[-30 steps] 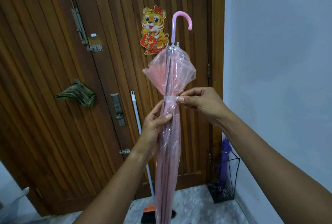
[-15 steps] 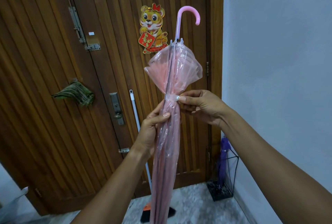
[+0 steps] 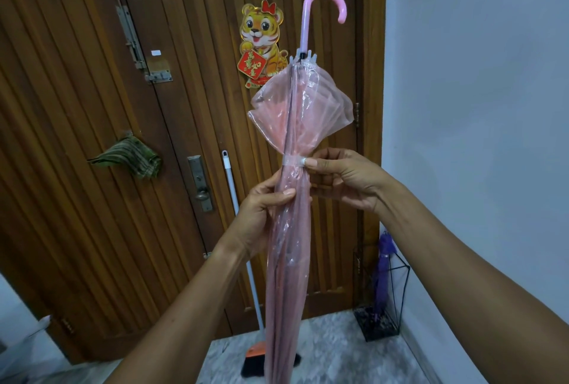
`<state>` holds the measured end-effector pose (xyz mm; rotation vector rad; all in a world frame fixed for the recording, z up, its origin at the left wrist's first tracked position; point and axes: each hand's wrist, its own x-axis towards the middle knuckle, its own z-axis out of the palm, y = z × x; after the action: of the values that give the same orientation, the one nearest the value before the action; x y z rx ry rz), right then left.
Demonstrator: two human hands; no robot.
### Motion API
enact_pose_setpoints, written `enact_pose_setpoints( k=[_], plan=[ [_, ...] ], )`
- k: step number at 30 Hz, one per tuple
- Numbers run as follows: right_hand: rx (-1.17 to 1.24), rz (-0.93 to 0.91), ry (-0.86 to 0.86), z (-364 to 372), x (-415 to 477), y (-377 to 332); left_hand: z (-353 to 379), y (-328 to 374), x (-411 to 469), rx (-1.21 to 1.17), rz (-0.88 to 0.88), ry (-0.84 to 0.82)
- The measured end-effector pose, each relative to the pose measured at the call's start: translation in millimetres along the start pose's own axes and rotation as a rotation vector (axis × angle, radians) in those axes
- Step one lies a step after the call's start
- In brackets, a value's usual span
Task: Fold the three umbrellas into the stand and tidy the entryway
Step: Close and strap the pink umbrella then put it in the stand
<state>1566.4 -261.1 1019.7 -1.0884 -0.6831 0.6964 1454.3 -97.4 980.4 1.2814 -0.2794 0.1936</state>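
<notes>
While the pink umbrella (image 3: 288,245) stands upright in front of the wooden door (image 3: 92,106), its hooked handle (image 3: 323,4) is uppermost and its lower end runs out of view at the bottom edge. The canopy is closed and gathered. A clear strap (image 3: 292,161) encircles it about a third of the way down; above the strap the translucent plastic flares outward, and below it the folds lie close to the shaft.

The left hand (image 3: 261,214) grips the gathered canopy just below the strap, thumb across the front and fingers curled behind. The right hand (image 3: 345,180) pinches the strap end at the right side of the canopy between thumb and fingertips, with the remaining fingers curled beneath.

A black wire stand (image 3: 401,263) sits on the floor (image 3: 338,346) in the corner where the door frame meets the pale wall (image 3: 477,106), lower right of the held umbrella and well apart from it. One purple umbrella (image 3: 381,272) stands inside it, folded, leaning slightly.

A broom (image 3: 243,245) leans against the door behind the pink umbrella, with its orange and black head on the floor. A tiger decoration (image 3: 261,41) is fixed to the door beside the handle. A striped green cloth (image 3: 129,157) hangs on the left door leaf.
</notes>
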Motion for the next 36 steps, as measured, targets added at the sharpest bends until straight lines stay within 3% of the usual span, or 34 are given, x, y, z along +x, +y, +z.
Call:
enact_pose_setpoints(
  k=[8, 18, 22, 26, 33, 36],
  plan=[
    [-0.072, 0.024, 0.007, -12.7, 5.2, 5.8, -6.1, 2.6, 4.8, 0.205, -0.019, -0.011],
    [-0.172, -0.091, 0.119, -27.3, 9.6, 6.1, -4.1, -10.4, 19.1, 0.283, -0.052, -0.024],
    [-0.277, -0.034, 0.123, -41.7, 13.6, 2.2, -3.9, -15.5, 33.4, 0.414, -0.041, 0.04],
    [-0.491, -0.105, 0.209, -48.8, 15.5, 12.2, -7.4, -31.2, 44.7, 0.446, -0.08, 0.056],
    [-0.593, -0.087, 0.212, -88.0, 39.5, 33.3, -27.8, -58.9, 86.1, 0.436, -0.044, 0.24],
    [-0.646, -0.073, 0.231, -112.8, 64.9, 44.7, -48.8, -76.8, 117.7, 0.434, -0.024, 0.235]
  ],
)
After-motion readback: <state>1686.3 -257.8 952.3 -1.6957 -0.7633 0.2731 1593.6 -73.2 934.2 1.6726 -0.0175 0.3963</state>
